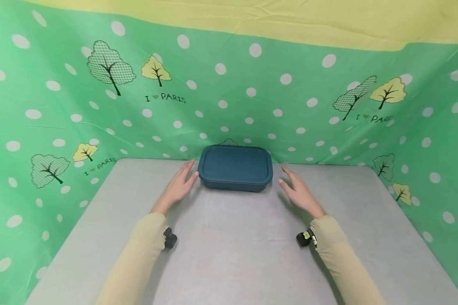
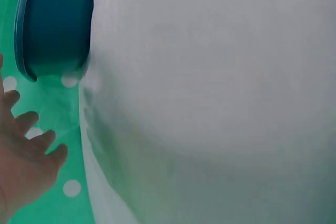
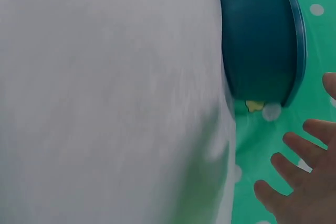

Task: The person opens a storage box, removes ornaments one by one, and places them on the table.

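A dark blue rectangular lidded box (image 1: 235, 166) with rounded corners sits at the far edge of the table, its lid on. My left hand (image 1: 179, 185) is beside its left end, fingers extended, the thumb tip right at the lid's rim. On the other side my right hand (image 1: 298, 191) is held a small gap away from the box's right end, its fingers spread. Both wrist views show the box's side wall (image 2: 60, 24) and the spread fingers of each hand (image 3: 304, 177), with nothing held in either.
The grey table (image 1: 229, 245) stretches from the box toward me. Behind and on both sides hangs a green cloth (image 1: 213, 93) with white dots and printed trees, close behind the box. A small black camera (image 1: 170, 238) is strapped at each wrist.
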`<state>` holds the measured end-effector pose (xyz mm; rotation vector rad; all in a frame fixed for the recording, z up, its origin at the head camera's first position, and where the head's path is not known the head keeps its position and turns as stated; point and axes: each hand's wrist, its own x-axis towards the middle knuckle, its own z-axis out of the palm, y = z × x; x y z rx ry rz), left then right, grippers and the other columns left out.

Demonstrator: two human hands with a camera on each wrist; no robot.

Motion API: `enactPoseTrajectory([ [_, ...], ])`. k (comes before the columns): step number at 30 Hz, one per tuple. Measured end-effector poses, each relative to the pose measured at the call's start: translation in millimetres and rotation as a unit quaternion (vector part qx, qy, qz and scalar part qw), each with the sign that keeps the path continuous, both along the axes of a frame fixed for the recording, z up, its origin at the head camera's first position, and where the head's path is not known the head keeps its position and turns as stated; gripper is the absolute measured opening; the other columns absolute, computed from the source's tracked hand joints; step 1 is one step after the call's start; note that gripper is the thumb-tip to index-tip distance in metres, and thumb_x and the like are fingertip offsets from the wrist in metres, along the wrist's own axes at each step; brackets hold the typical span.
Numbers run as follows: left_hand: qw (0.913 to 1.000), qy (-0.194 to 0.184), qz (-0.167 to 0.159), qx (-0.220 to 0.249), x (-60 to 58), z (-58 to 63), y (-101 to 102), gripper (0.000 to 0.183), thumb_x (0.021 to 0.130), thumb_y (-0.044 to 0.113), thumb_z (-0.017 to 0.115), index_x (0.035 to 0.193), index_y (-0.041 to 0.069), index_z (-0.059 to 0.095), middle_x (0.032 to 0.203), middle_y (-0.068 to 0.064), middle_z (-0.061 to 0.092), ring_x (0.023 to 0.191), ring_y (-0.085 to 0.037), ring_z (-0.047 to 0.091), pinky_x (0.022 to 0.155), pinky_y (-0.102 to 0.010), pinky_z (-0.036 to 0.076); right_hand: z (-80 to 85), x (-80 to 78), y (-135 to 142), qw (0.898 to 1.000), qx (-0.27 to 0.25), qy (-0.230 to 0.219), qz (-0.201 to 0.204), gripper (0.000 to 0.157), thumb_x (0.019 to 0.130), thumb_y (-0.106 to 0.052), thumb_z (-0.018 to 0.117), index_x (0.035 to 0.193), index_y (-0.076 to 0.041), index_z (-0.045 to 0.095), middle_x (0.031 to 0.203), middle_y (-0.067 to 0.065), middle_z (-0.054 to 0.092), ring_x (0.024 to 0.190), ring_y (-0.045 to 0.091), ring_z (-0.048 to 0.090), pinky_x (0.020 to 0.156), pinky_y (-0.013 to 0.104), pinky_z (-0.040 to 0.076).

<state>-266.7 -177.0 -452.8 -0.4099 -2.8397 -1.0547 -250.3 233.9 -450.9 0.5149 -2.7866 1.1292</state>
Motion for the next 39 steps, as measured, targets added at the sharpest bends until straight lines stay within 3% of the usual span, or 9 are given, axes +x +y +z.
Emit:
enactPoseTrajectory([
  [11,0.9953,-0.038,-0.018,0.088,-20.8,-5.1,13,0.063,0.104,0.037,0.039,0.155,0.008,0.017,0.157,-0.018,0.019,0.141,-0.037,0.022,0.113,-0.049,0.019,-4.5,-19.2,-21,0.995,-0.09,-0.04,0.005,0.056,0.105,-0.026,0.041,0.152,0.0,0.023,0.151,0.025,0.029,0.133,0.045,0.034,0.108,0.053,0.03],
  [19,0.9809,-0.09,-0.037,0.168,-27.1,-7.9,15,0.072,0.101,0.029,0.05,0.156,0.007,0.009,0.156,-0.022,0.019,0.14,-0.038,0.024,0.112,-0.047,0.025,-8.6,-25.7,-32,0.987,-0.148,-0.063,0.001,0.058,0.104,-0.02,0.044,0.152,0.002,0.02,0.153,0.024,0.026,0.134,0.043,0.034,0.107,0.049,0.033],
  [26,0.9575,-0.143,-0.057,0.244,-32.1,-11.8,13,0.077,0.099,0.024,0.055,0.156,0.008,0.005,0.157,-0.024,0.012,0.141,-0.042,0.016,0.112,-0.051,0.021,-12.5,-29.9,-36,0.964,-0.23,-0.136,0.002,0.062,0.102,-0.019,0.045,0.155,-0.006,0.015,0.155,0.025,0.019,0.134,0.044,0.032,0.104,0.052,0.036],
  [32,0.9331,-0.193,-0.059,0.298,-32.4,-13.4,11,0.079,0.098,0.022,0.058,0.157,0.015,0.006,0.159,-0.018,0.008,0.143,-0.037,0.012,0.11,-0.046,0.028,-10.8,-29.2,-36,0.947,-0.26,-0.187,0.002,0.064,0.103,-0.021,0.045,0.157,-0.015,0.01,0.157,0.021,0.014,0.134,0.041,0.034,0.103,0.053,0.037],
  [39,0.9147,-0.207,-0.057,0.342,-31.2,-13.3,10,0.082,0.095,0.019,0.062,0.157,0.019,0.009,0.16,-0.017,0.007,0.144,-0.036,0.012,0.109,-0.045,0.03,-5.7,-30.8,-32,0.931,-0.298,-0.208,0.032,0.064,0.104,-0.018,0.043,0.157,-0.015,0.007,0.158,0.021,0.006,0.133,0.044,0.034,0.102,0.055,0.036],
])
